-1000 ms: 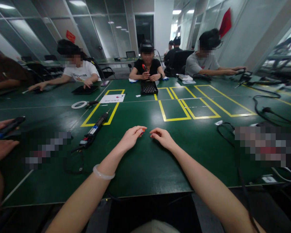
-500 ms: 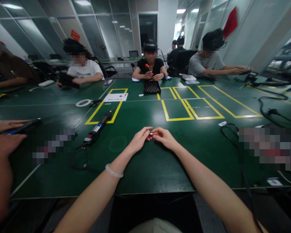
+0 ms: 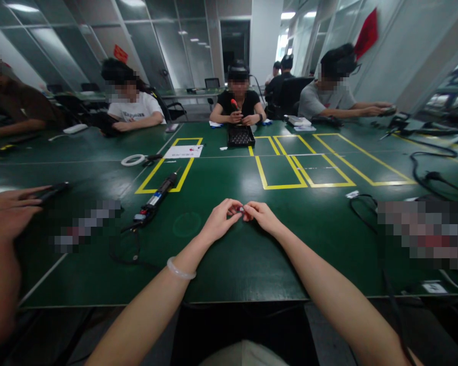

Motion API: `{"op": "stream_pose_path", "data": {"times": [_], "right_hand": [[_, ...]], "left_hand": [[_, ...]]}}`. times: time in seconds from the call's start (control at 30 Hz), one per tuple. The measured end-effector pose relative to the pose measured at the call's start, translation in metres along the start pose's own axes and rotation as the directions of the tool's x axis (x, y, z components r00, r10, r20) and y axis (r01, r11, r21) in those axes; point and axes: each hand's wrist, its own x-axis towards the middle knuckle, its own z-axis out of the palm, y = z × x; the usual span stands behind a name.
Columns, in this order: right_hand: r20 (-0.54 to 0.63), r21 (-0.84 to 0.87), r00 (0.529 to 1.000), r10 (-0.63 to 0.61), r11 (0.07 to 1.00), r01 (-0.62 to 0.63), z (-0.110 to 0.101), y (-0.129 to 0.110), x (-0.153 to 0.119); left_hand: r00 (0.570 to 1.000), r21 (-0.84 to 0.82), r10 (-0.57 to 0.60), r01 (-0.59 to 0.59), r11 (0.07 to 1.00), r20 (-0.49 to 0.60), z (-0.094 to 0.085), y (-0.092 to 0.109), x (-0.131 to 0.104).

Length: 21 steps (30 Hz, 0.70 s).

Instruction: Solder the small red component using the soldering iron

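Both hands meet over the green table (image 3: 229, 269), in front of me. Between their fingertips is a small red and whitish piece (image 3: 241, 209), mostly covered by the fingers and too small to name. My left hand (image 3: 222, 219) is closed in a pinch at the piece's left side. From the right, my right hand (image 3: 262, 215) pinches the same piece with thumb and bent fingers. To the left of my hands lies an electric screwdriver (image 3: 152, 203) with its thin bit pointing away from me.
A co-worker's hand (image 3: 11, 206) rests on a dark device at the left. Yellow tape outlines (image 3: 284, 187) mark the table ahead. Across it stands a black tray (image 3: 241, 145) before a seated person (image 3: 239, 104). Black cables (image 3: 356, 203) run along the right side.
The fingers have shifted around the small piece, and less of its red shows now. My hands stay together in nearly the same place. The view has tilted slightly.
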Motion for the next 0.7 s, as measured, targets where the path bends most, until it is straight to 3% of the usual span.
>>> {"op": "stream_pose_path", "data": {"times": [0.3, 0.47, 0.7], "right_hand": [[-0.069, 0.143, 0.997, -0.024, 0.989, 0.033, 0.0031, 0.0045, -0.0002], [-0.041, 0.118, 0.994, -0.100, 0.987, 0.104, 0.0039, 0.0046, -0.0017], [-0.045, 0.027, 0.992, -0.114, 0.993, 0.115, 0.0032, 0.0036, -0.0016]], "left_hand": [[0.999, 0.040, -0.009, 0.010, 0.999, -0.031, -0.0038, 0.0014, -0.0004], [0.999, 0.036, -0.009, 0.010, 0.999, -0.035, -0.0025, -0.0024, -0.0008], [1.000, 0.054, -0.017, 0.017, 0.998, -0.003, -0.0036, -0.0033, -0.0009]]}}
